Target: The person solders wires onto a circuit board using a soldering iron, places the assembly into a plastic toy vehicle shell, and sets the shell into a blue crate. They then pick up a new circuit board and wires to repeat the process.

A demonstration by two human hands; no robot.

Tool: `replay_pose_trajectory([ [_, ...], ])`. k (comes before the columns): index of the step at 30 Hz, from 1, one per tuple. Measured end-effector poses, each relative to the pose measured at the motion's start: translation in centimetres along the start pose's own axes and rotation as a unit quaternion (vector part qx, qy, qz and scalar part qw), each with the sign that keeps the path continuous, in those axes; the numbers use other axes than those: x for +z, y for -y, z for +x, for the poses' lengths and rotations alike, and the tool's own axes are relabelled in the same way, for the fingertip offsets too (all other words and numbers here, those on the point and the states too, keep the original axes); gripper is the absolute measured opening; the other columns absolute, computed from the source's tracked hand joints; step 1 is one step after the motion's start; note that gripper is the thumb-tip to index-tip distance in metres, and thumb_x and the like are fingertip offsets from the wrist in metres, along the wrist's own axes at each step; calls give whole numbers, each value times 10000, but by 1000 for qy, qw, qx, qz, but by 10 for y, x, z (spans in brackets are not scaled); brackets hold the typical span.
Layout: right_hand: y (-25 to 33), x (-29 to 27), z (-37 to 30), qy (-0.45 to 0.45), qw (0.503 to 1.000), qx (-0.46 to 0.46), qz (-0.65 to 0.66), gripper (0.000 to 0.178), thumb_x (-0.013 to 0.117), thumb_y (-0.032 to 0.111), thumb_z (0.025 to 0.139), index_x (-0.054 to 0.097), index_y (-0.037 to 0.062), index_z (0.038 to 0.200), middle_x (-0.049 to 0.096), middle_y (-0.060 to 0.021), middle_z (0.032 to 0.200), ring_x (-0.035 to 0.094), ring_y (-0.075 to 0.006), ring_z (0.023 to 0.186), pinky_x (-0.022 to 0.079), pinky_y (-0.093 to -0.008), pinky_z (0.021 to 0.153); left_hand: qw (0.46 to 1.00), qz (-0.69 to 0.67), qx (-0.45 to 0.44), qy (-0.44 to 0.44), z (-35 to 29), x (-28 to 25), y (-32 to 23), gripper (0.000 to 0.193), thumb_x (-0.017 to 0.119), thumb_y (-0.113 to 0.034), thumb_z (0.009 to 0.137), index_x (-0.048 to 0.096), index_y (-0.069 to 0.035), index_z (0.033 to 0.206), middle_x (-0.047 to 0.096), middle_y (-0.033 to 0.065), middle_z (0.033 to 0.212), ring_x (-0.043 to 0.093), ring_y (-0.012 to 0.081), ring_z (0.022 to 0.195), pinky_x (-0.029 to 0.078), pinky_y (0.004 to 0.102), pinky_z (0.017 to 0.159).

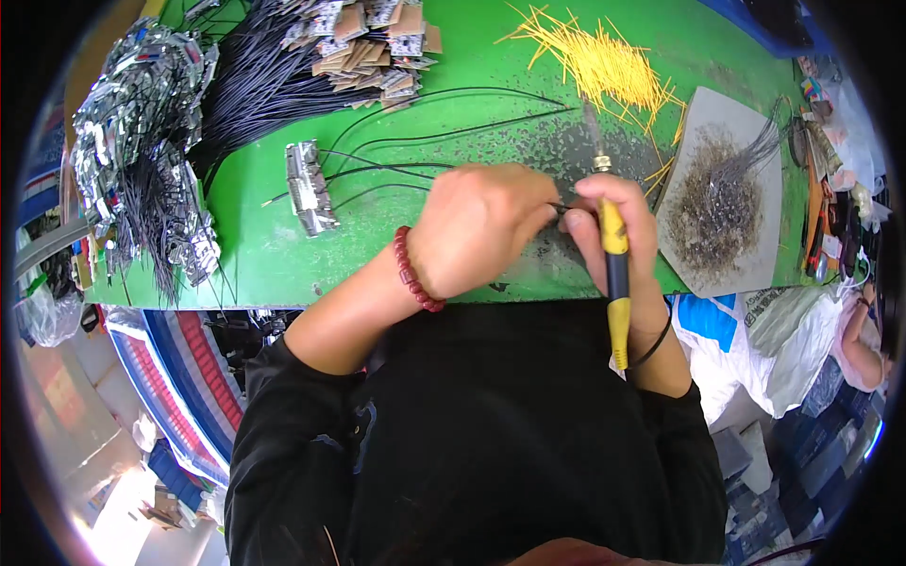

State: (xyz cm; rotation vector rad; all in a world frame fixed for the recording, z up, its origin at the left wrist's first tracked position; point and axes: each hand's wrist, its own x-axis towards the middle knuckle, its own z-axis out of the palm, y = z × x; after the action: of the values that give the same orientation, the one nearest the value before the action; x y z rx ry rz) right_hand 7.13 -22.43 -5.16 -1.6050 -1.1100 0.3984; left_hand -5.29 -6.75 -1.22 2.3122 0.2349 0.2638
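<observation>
Blk top [528,424], 2 hands [486,222] [634,222], 1 sldr. iron [617,274]

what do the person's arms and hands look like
Both the left hand and right hand are gloveless. Black sleeves end near the elbows. A dark red bead bracelet circles the left wrist; a thin black cord crosses the right forearm.
</observation>
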Motion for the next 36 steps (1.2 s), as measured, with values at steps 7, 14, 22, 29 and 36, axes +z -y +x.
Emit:
replay_pose_trajectory([
  [7, -10, -9, -14, -13, 994, 82, 66, 316, 593, -58, 918, 477, 23, 1200, 622, -74, 856, 629, -120, 797, 511, -257, 737, 996, -27, 46, -74, 0, 11, 5, 61, 678, -82, 802, 645, -59, 848, 640, 104, 776, 639, 326, 729, 511, 421, 617],
  [14, -13, 7, 3, -125, 992, -12, -25, 430, 610, -154, 812, 535, 23, 1197, 688, -96, 908, 662, -134, 797, 523, -236, 711, 997, 45, 30, -59, -3, 6, 4, 113, 707, -36, 787, 691, -47, 898, 670, 108, 864, 659, 291, 751, 528, 363, 630],
  [22, -8, 7, -8, -78, 996, -24, 40, 490, 673, -144, 792, 468, 21, 1205, 677, -125, 886, 682, -175, 798, 547, -292, 726, 994, 36, 26, -95, -2, 8, 2, 131, 723, -19, 765, 698, -55, 889, 648, 93, 807, 644, 277, 718, 518, 349, 611],
  [29, -12, 10, -10, -94, 992, -74, 42, 468, 710, -123, 774, 502, 20, 1169, 697, -125, 865, 705, -191, 786, 563, -314, 748, 991, -47, 9, -122, -4, 23, 4, 89, 708, -49, 769, 629, -58, 810, 619, 88, 782, 626, 294, 687, 514, 382, 575],
  [36, -11, 7, -13, -70, 994, -83, 15, 477, 669, -129, 811, 451, 12, 1211, 708, -175, 926, 707, -217, 859, 558, -323, 786, 991, -63, -2, -122, -5, 26, 7, 75, 696, -37, 791, 625, -41, 814, 625, 104, 786, 630, 306, 701, 523, 389, 583],
])
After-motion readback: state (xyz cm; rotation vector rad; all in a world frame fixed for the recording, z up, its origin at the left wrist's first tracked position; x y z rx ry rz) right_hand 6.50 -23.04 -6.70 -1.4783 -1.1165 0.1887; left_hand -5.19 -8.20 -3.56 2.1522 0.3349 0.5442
